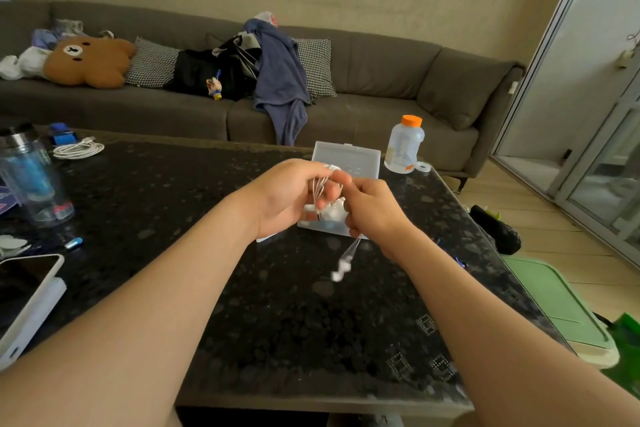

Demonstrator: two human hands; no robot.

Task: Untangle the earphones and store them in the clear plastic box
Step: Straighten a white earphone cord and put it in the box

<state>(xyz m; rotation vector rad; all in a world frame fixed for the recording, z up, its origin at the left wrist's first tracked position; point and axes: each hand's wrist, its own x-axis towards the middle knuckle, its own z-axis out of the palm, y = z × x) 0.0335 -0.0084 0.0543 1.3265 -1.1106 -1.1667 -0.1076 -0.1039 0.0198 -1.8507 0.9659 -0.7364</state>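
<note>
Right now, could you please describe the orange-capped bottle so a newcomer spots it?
On the speckled table, find the far right corner by the grey sofa. The translucent bottle stands right of the clear box; only it has an orange cap.

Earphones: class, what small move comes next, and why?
Probably the right hand winds the dangling end of the earphones round the left hand: loops sit on its fingers, the tail hangs loose, and the clear plastic box lies open behind.

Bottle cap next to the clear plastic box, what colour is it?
Orange. The bottle cap shows best in the head view, right of the clear plastic box.
</note>
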